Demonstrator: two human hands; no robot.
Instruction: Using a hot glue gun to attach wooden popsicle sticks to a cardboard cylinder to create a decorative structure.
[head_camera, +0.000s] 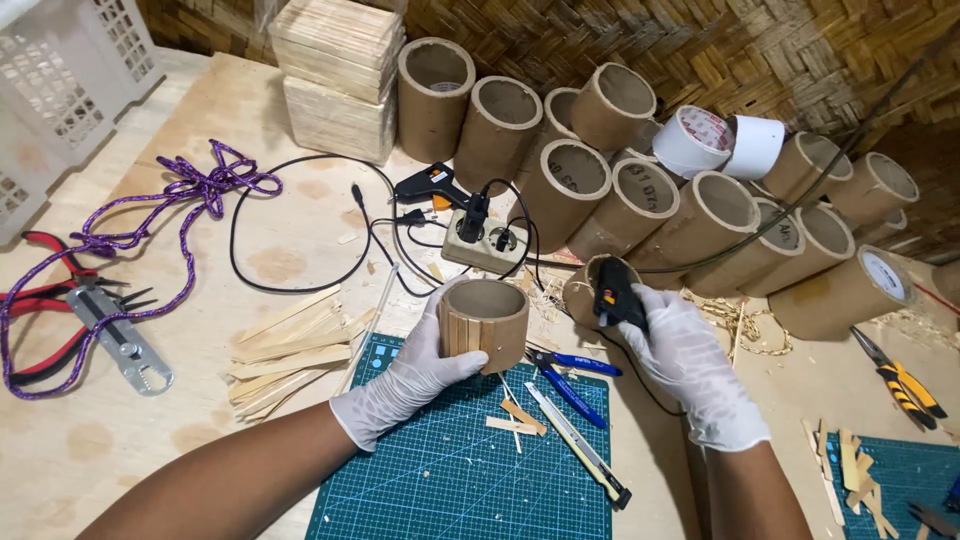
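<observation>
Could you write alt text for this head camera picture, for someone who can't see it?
Two white-gloved hands work over a green cutting mat: the left hand holds a cardboard tube partly clad in wooden sticks, the right hand a black glue gun. More tubes, loose sticks and pliers lie around.

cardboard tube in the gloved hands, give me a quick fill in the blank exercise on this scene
1. The left hand holds a cardboard tube partly clad in wooden ____.
2. The right hand grips a black ____ gun.
3. The tube is held above a ____ cutting mat.
4. A purple ____ lies on the table on the left-hand side.

Missing words: sticks; glue; green; rope
</observation>
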